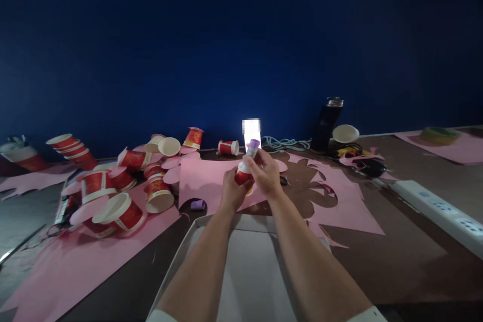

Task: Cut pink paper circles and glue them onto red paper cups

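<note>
My left hand (232,188) is closed around a small red paper cup (243,176), whose white end faces up and away. In my right hand (267,175) is a purple and white glue stick (253,147), pinched just above the cup. Whether the stick touches the cup I cannot tell. A purple cap (198,205) lies on the table, left of my hands. Beneath and behind the hands lies a sheet of pink paper (204,178) with curved cutouts. A bright screen (252,127) stands directly behind the glue stick.
On the left are several red cups (124,214), some with pink paper pieces attached, and a stack of cups (71,151). A shallow box (249,261) sits under my forearms. To the right are pink scraps (350,201), a dark flask (326,123) and a power strip (439,209).
</note>
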Motion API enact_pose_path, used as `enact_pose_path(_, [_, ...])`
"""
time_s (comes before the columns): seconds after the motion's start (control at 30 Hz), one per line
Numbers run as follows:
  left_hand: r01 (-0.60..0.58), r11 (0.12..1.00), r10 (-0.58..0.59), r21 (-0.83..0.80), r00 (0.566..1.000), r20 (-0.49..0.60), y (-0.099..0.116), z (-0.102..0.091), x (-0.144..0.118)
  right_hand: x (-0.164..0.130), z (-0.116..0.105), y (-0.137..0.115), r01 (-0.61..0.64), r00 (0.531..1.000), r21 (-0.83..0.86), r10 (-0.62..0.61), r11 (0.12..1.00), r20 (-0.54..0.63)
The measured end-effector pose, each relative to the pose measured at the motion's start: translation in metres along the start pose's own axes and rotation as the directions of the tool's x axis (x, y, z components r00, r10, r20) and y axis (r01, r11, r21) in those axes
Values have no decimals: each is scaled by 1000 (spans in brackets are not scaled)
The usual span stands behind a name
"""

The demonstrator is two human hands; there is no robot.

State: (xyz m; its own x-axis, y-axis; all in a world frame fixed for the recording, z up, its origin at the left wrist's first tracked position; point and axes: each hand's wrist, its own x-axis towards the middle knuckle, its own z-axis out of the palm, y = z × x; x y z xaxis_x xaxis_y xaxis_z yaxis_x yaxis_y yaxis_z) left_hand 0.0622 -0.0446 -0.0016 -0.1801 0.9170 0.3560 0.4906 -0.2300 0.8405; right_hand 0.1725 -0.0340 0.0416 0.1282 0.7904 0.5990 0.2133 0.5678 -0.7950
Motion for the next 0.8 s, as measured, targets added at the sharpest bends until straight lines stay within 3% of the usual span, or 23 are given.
enact_pose_path(0.1, [-12,1000,12,11,1000,-6,-5,1,2,-3,3,-1,65,997,-103,-59,993,59])
enact_pose_path(0.23, [-11,1000,11,-3,1000,1,-4,3,1,-4,5,0,41,999,-196,-38,980,16])
enact_pose_path(0.3, [18,999,-19,-33,1000,-9,-1,3,0,-2,6,3,2,998,-164,-13,986,-68])
enact_pose_path(0.37, [50,994,-52,-92,998,-25,3,1,-1,3,4,9,-61,973,-75,43,995,-225])
enact_pose_path(0.43, [81,983,-88,-164,996,-34,5,-1,-2,11,-1,19,-131,898,66,147,989,-414])
enact_pose_path(0.5, [126,965,-139,-232,989,-41,6,-2,-2,18,-9,30,-201,787,228,296,953,-542])
enact_pose_path(0.57, [174,943,-196,-284,979,-52,5,-3,-1,24,-19,40,-348,664,375,508,860,-549])
enact_pose_path(0.6, [190,934,-216,-303,975,-54,5,-4,0,26,-23,45,-411,579,478,627,776,-521])
enact_pose_path(0.67, [211,921,-238,-327,970,-45,4,-4,1,27,-29,53,-441,447,649,779,619,-439])
enact_pose_path(0.73, [224,914,-254,-339,966,-48,4,-5,2,26,-32,60,-416,399,732,832,539,-386])
enact_pose_path(0.8, [242,902,-278,-357,959,-51,6,-6,2,25,-35,65,-392,414,750,830,532,-373])
